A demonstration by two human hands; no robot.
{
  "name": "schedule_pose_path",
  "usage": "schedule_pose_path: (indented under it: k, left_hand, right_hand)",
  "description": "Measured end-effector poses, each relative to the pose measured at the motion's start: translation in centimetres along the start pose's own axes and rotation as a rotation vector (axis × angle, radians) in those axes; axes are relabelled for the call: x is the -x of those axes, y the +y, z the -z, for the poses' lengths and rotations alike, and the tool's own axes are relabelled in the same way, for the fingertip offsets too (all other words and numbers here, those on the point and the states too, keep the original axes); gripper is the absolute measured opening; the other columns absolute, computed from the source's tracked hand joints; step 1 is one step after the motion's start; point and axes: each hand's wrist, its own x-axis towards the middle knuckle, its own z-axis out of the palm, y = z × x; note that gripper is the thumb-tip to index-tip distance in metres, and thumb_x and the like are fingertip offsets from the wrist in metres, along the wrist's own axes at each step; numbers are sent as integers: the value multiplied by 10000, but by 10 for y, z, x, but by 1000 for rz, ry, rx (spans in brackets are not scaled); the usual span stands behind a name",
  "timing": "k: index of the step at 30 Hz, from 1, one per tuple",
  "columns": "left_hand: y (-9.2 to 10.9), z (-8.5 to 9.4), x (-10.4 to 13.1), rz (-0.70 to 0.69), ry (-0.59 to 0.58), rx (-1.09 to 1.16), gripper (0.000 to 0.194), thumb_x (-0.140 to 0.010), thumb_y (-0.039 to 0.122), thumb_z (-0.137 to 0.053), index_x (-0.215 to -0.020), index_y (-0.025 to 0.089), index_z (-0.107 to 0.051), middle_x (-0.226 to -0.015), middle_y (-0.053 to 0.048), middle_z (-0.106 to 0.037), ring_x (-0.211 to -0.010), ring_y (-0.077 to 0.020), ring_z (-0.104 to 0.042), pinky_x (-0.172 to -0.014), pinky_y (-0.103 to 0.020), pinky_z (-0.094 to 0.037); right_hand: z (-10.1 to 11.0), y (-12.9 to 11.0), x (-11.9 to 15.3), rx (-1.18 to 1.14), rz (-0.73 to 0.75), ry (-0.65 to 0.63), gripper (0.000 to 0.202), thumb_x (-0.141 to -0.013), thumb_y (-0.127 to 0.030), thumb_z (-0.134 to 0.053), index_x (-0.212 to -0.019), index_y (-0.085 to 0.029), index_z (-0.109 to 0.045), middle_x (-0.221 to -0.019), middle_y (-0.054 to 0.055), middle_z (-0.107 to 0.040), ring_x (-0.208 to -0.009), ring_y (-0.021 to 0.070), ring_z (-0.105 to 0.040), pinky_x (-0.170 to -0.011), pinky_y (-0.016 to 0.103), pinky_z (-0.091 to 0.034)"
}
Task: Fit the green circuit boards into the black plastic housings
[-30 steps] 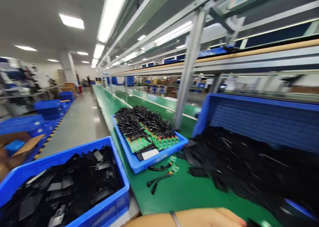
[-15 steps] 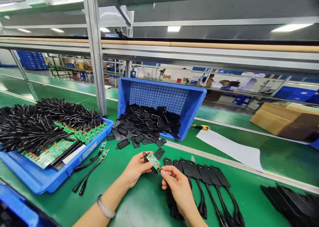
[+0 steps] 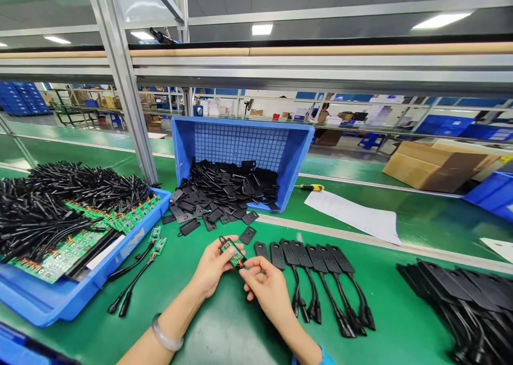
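My left hand (image 3: pixel 212 266) is closed around a small black plastic case (image 3: pixel 223 240) above the green bench. Inside the case sits a green circuit board (image 3: pixel 233 254), my left thumb pressing on its face. At the board's lower right end, where its wires leave, the fingers of my right hand (image 3: pixel 262 285) pinch together on the cable; most of it is hidden behind that hand. Just right of my hands lies a row of black cases with cables (image 3: pixel 316 258). One loose black cover (image 3: pixel 248 234) rests beyond my fingertips.
A tipped blue bin (image 3: pixel 294 167) spills black plastic pieces (image 3: pixel 224 194) onto the bench. At left, a blue tray (image 3: pixel 152 215) holds cabled boards; two more boards (image 3: pixel 159 245) lie beside it. A screwdriver (image 3: pixel 312 187), white paper (image 3: pixel 352 215) and stacked cabled cases (image 3: pixel 460 295) are to the right.
The board now lies flatter in the case, which has turned slightly in my left hand. My right fingers stay at its wire end. The whole view has swung to the right.
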Motion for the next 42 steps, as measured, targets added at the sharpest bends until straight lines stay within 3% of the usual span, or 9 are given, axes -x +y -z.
schedule_pose_path:
  k: [9,17,22,29,33,38,42]
  left_hand:
    - [-5,-1,-3,-14,115,-107,519,-674,412,-742,-1063,128,-551,-943,-110,-680,-840,-200,-649,-744,-324,-528]
    - [-10,1,-4,-23,95,-194,566,-700,466,-699,-1107,131,-492,-948,-133,-698,-851,-223,-672,-746,-340,-539]
    - [-14,3,-3,-98,114,-309,472,-762,484,-626,-1077,160,-488,-980,-134,-696,-812,-224,-678,-692,-334,-542]
    - [-12,-2,-1,-96,81,-260,409,-781,456,-615,-1053,178,-488,-947,-105,-705,-848,-229,-678,-725,-337,-533]
    - [-9,-4,0,-75,72,-182,388,-785,444,-613,-1033,176,-479,-943,-105,-703,-848,-227,-677,-741,-344,-526]
    - [-6,-7,3,-151,72,-276,356,-796,439,-607,-1017,183,-497,-974,-102,-697,-907,-231,-660,-791,-349,-511]
    - [-4,-9,6,-135,76,-186,344,-784,429,-624,-985,184,-490,-939,-88,-701,-880,-226,-665,-760,-339,-516]
  right_hand:
    - [-4,4,0,0,34,32,398,-655,-496,-729,-806,-177,-543,-561,-51,-526,-448,113,-552,-334,186,-458]
    - [-4,2,-1,-68,22,44,401,-637,-489,-746,-746,-187,-506,-552,-58,-533,-430,93,-541,-360,177,-453]
    - [-3,-1,-1,-58,-21,10,411,-610,-485,-752,-766,-192,-510,-573,-54,-549,-440,113,-561,-355,194,-451]
    - [3,-6,-2,171,0,-92,332,-735,-476,-634,-608,-176,-570,-481,-19,-569,-392,99,-501,-408,202,-394]
    - [2,-6,-1,142,32,-69,318,-748,-467,-621,-608,-189,-558,-485,-21,-569,-414,113,-512,-435,212,-404]
    - [-2,-5,3,240,165,-2,298,-808,-436,-583,-627,-200,-573,-511,-20,-578,-460,125,-550,-489,216,-433]
    - [-3,-6,3,210,129,12,297,-808,-454,-582,-659,-197,-598,-525,-16,-602,-464,129,-575,-487,214,-448]
